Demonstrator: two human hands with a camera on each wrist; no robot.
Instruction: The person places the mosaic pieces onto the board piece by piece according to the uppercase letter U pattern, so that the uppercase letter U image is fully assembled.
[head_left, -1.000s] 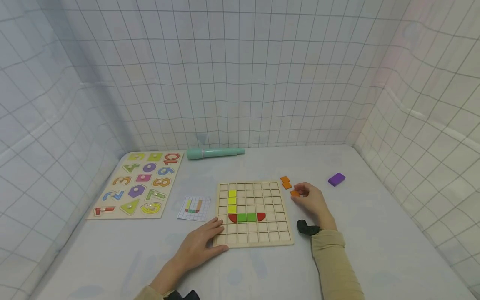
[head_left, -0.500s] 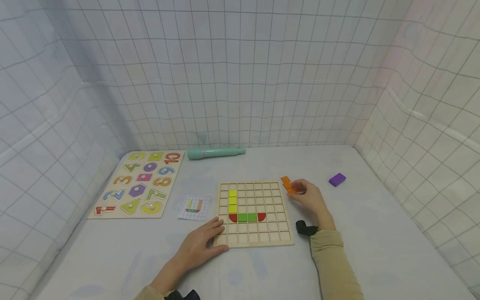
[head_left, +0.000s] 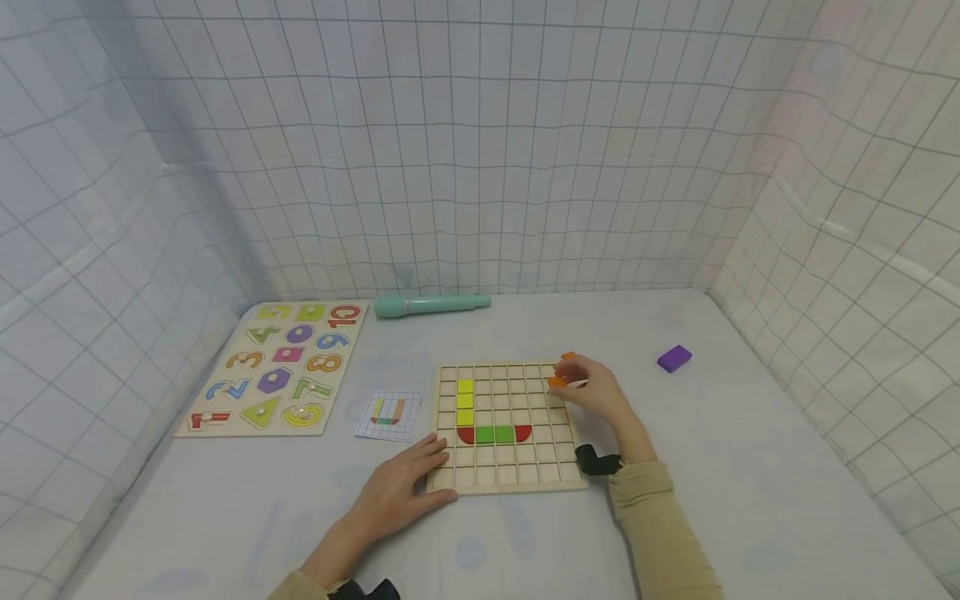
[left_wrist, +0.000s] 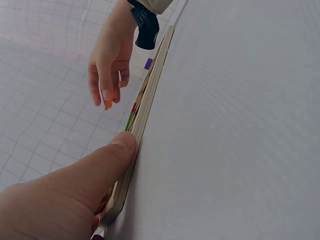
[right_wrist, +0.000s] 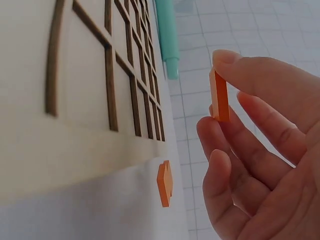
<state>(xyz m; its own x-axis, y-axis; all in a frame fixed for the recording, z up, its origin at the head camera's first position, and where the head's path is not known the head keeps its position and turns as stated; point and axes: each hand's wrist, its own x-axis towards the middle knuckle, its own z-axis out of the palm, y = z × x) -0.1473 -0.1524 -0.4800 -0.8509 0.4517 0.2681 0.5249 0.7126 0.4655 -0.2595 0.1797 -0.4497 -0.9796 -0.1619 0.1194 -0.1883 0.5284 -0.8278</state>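
Note:
My right hand (head_left: 597, 392) pinches an orange tile (right_wrist: 220, 95) between thumb and fingertips, over the right side of the wooden grid board (head_left: 510, 483). Another loose orange tile (right_wrist: 164, 183) shows past the board's edge, partly hidden behind the hand in the head view. On the board, yellow tiles (head_left: 466, 401) form a column, with green tiles (head_left: 495, 434) in a row below between two rounded red tiles (head_left: 522, 433). My left hand (head_left: 397, 492) rests at the board's near-left corner, fingers along its left side and thumb (left_wrist: 125, 142) against the front edge.
A small gridded card (head_left: 388, 415) printed with a coloured U shape lies left of the board. Farther left is a number-and-shape puzzle (head_left: 273, 371). A mint-green wand-like object (head_left: 432, 306) lies at the back, a purple block (head_left: 674, 358) at right.
My right hand has picked up an orange tile beside the board and carried it left over the board's right columns. The left hand has stayed in place.

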